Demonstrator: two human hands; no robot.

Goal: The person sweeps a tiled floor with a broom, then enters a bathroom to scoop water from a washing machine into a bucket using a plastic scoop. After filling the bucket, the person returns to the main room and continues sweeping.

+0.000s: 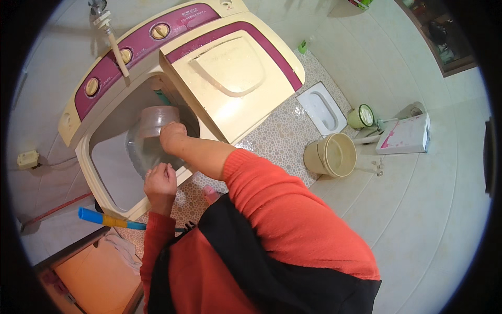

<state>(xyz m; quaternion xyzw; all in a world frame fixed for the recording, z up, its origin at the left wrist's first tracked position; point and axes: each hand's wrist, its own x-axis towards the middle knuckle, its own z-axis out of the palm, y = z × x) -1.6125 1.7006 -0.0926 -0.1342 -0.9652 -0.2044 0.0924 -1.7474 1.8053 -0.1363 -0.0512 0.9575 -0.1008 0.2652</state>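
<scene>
Over the open wash tub point(117, 165) of a twin-tub washing machine, a translucent plastic container point(159, 117) is tilted. My right hand point(172, 135) is closed at the side of this container, by its pinkish upper band. Nearer to me, my left hand point(160, 182) is curled at the container's near edge and appears to grip it; its fingertips are hidden. A ring shows on a left finger. The tub's far end is dark, partly behind the container and my right forearm.
The cream lid point(235, 66) over the machine's other side is down. A pale pipe point(117, 55) from the tap hangs over the control panel point(133, 43). Right are a squat toilet point(322, 108), a beige bucket point(339, 155) and a green-rimmed pail point(365, 116). A blue hose point(91, 215) lies near my left forearm.
</scene>
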